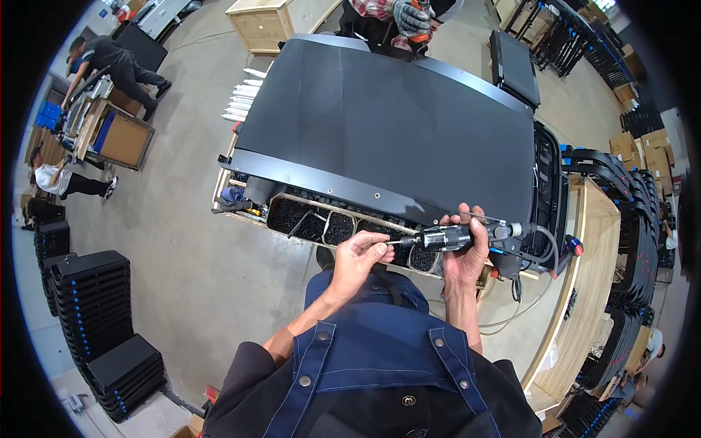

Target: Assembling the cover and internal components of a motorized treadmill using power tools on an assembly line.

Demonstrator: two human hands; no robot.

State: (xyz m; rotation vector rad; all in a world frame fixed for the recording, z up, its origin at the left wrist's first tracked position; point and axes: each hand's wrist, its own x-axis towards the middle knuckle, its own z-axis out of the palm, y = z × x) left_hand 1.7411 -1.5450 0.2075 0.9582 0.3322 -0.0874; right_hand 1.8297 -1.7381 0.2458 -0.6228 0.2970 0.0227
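Note:
My right hand [467, 248] grips a black and silver powered screwdriver [449, 237], held level with its bit pointing left. My left hand [361, 252] pinches at the bit's tip, fingers closed around something too small to make out. Both hands hover over a row of trays of dark screws [325, 226] along the near edge of a large dark grey panel [387, 124] lying flat on a bench. A cable [544, 252] runs from the tool's rear off to the right.
A gloved person [409, 18] stands at the panel's far side. Stacks of black panels [95, 306] sit on the floor at left. A wooden rack with black parts [606, 219] stands at right. Other workers crouch by crates [117, 135] at far left.

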